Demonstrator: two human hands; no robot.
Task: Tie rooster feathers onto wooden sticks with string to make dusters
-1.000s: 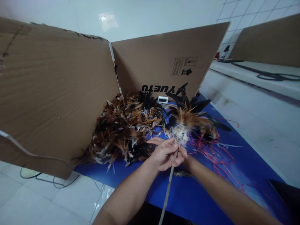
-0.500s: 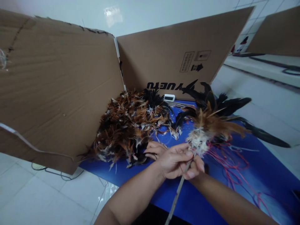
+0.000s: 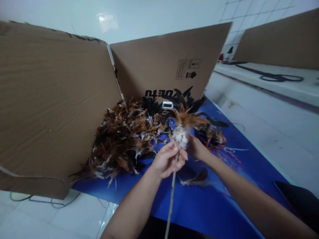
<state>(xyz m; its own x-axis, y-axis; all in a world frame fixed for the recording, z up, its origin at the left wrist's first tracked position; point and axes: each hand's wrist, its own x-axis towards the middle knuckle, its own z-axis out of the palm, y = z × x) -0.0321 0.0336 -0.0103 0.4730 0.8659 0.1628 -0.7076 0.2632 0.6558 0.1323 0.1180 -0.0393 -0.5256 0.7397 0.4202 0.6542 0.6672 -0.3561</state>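
My left hand (image 3: 167, 160) grips a thin stick (image 3: 170, 202) just below a tuft of brown, black and white feathers (image 3: 185, 124) bound at its top. My right hand (image 3: 196, 146) sits right of the tuft, fingers against its white downy base; whether it grips the tuft or only touches it is hidden. A large heap of brown and black feathers (image 3: 124, 139) lies left of the hands on a blue mat (image 3: 214, 202). Red strings (image 3: 230, 157) trail on the mat to the right of my right hand.
Cardboard sheets (image 3: 54, 96) stand behind and left of the heap. A small white device (image 3: 167, 105) lies at the cardboard's foot. A loose feather (image 3: 194, 177) lies under my right forearm. A dark object (image 3: 299, 199) is at the mat's right edge. Cables (image 3: 279, 78) lie far right.
The feather tuft has swung from leaning right to standing more upright and farther from me. Both hands moved up and left with the stick; my right hand came out from behind the left.
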